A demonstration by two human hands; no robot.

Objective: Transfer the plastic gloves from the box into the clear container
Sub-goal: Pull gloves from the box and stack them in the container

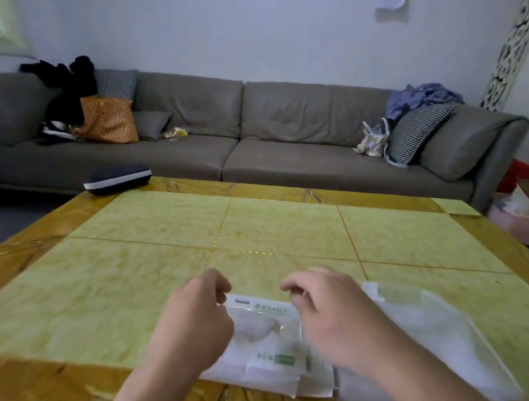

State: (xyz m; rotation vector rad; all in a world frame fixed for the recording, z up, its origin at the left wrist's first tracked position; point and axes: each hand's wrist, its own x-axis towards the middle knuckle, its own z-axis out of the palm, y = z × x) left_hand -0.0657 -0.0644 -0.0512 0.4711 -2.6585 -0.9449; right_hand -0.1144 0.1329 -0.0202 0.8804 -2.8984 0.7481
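Left hand (194, 319): fingers curled, pinching the far left corner of the glove box (268, 342).
Right hand (334, 314): fingers curled at the box's far right edge; grip itself cannot be told.
Glove box: flat on the table (129, 273), between both hands.
Clear container (439, 328): just right of the box, under the right forearm.
Beyond: grey sofa (244, 127).

Both bare forearms are reaching forward from the lower edge of the view, converging slightly. The left hand (195, 318) is curling its fingers inward with thumb and fingertips pinched together. The right hand (329, 311) is mirroring it, knuckles up, fingertips bunched toward the left.
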